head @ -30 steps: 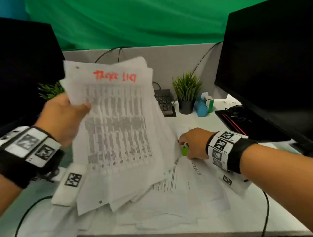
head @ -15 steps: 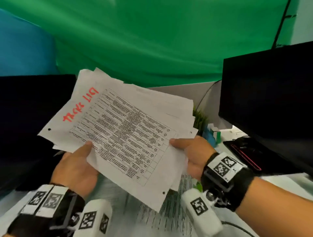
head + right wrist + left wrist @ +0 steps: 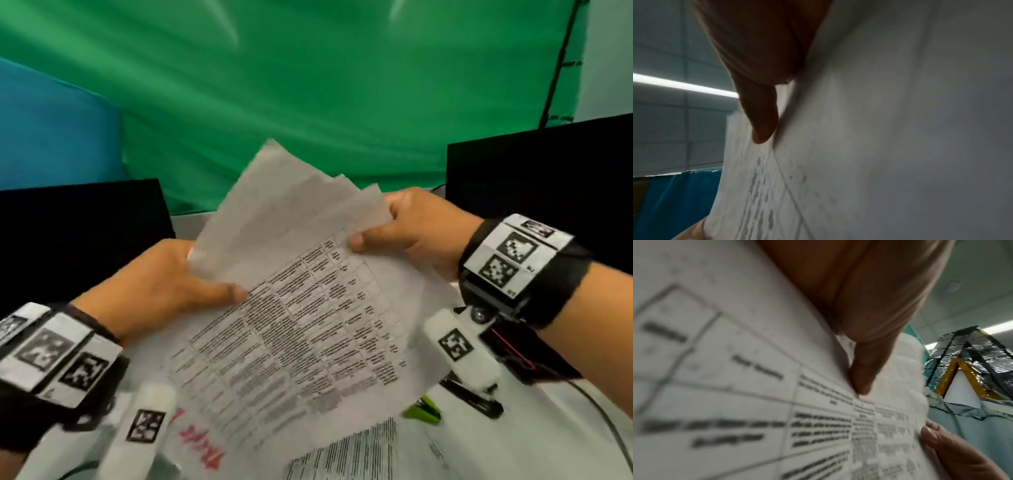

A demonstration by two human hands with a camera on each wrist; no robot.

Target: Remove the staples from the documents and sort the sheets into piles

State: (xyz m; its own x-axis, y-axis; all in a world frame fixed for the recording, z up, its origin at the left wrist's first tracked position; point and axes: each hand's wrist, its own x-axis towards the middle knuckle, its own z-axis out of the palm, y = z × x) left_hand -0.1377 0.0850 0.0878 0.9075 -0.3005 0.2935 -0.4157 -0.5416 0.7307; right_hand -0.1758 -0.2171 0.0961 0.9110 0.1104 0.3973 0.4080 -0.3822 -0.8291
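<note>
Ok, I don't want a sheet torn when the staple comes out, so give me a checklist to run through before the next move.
1. Left hand grips the printed white sheet bundle: ok.
2. Right hand pinches the bundle's far corner: ok.
3. Staple located: cannot tell, blurred.
4. Small green staple remover within reach on the white desk: ok.
5. A hand free for the remover: not ok, both hold paper.
6. Sheets squared up: not ok, far edges fan out.

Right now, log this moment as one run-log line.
left hand: grips paper stack | right hand: grips stack's far corner | stack: held off desk | green staple remover: on desk, untouched
</note>
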